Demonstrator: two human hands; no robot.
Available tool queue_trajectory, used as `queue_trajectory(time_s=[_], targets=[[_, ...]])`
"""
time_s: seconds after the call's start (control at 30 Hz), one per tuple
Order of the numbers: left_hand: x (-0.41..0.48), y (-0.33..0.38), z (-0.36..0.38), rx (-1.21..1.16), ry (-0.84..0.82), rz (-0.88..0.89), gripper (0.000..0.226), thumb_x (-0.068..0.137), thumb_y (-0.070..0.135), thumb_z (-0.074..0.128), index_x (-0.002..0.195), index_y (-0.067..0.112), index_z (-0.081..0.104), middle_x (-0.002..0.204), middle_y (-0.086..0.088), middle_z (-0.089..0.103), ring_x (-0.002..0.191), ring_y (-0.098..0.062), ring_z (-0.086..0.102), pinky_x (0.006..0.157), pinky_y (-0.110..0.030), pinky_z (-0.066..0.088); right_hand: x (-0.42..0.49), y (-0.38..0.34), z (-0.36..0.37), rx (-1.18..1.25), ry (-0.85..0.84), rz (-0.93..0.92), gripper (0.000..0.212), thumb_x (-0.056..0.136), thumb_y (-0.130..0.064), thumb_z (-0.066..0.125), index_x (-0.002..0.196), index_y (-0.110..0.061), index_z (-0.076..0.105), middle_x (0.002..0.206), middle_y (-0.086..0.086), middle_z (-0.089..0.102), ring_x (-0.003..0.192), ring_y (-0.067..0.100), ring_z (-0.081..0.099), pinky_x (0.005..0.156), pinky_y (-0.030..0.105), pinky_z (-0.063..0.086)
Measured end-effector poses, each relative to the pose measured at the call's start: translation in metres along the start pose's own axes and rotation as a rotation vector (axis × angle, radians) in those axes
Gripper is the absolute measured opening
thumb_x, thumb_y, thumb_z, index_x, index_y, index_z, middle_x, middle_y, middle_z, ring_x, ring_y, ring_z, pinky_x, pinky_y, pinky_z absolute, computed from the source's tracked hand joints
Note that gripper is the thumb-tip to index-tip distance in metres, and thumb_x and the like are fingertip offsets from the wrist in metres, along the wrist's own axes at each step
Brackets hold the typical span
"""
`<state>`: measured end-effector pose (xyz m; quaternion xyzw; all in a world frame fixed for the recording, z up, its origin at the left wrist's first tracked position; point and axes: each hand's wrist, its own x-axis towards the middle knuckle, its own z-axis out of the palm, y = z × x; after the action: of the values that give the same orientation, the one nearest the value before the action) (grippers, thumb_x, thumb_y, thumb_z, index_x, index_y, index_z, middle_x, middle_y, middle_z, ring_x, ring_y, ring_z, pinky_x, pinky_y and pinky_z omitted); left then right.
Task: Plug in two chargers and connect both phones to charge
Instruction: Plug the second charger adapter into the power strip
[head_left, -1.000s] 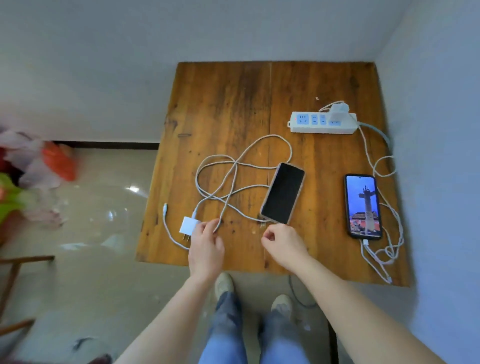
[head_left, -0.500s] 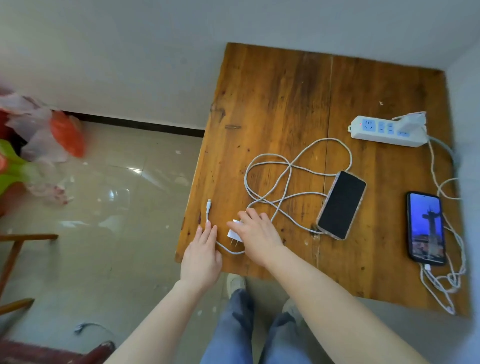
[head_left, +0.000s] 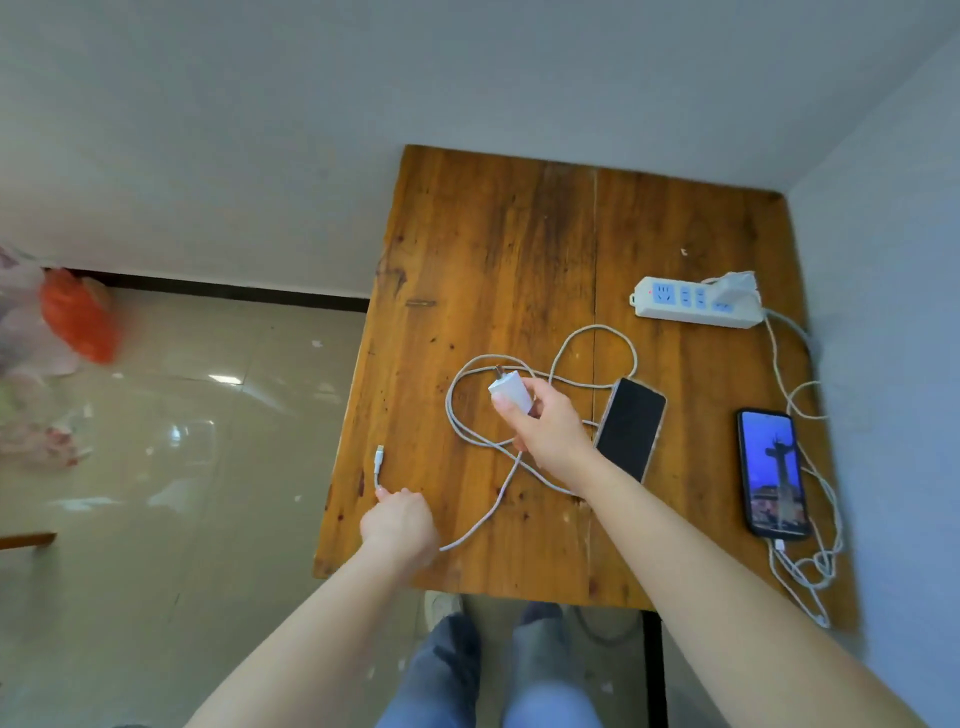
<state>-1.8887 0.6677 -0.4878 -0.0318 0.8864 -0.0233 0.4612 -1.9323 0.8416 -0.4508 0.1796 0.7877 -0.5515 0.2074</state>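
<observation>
I see the right hand (head_left: 545, 426) pinching a white cube-shaped charger plug (head_left: 511, 393), lifted above the middle of the brown wooden table (head_left: 493, 249). The left hand (head_left: 400, 522), fingers closed, grips the white braided cable (head_left: 485, 512) near its connector (head_left: 380, 460) at the table's left edge. A dark-screened phone (head_left: 629, 428) lies mid-table; a lit-screen phone (head_left: 774, 473), cabled, lies near the right edge. A white power strip (head_left: 696, 303) carrying one plugged charger (head_left: 735, 289) sits toward the far right corner.
</observation>
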Motion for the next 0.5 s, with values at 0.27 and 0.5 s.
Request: queue_trajectory(time_s=[0.27,0.5], targets=[[0.016,0.089,-0.072,-0.038,0.192,0.342,0.031,0.092,0.029,0.050,0.119,0.014,0.056,0.113,-0.005,0.059,0.107,-0.025,0.058,0.080,-0.033,0.049,0.034,-0.016,-0.139,0.273,0.250,0.157,0.044,0.085,-0.049,0.060,0.114,-0.015,0.059,0.072,-0.007,0.046,0.058,0.005,0.040,0.050,0.020,0.033],[0.030,0.233,-0.102,-0.279,0.345,0.583,0.058,0.092,0.024,0.048,0.146,0.016,0.029,0.158,-0.008,0.023,0.142,-0.028,0.024,0.107,-0.040,0.036,0.092,-0.007,-0.218,-0.097,0.332,0.220,0.047,0.089,-0.039,0.056,0.126,-0.013,0.043,0.117,0.004,0.053,0.090,0.016,0.052,0.076,0.033,0.047]])
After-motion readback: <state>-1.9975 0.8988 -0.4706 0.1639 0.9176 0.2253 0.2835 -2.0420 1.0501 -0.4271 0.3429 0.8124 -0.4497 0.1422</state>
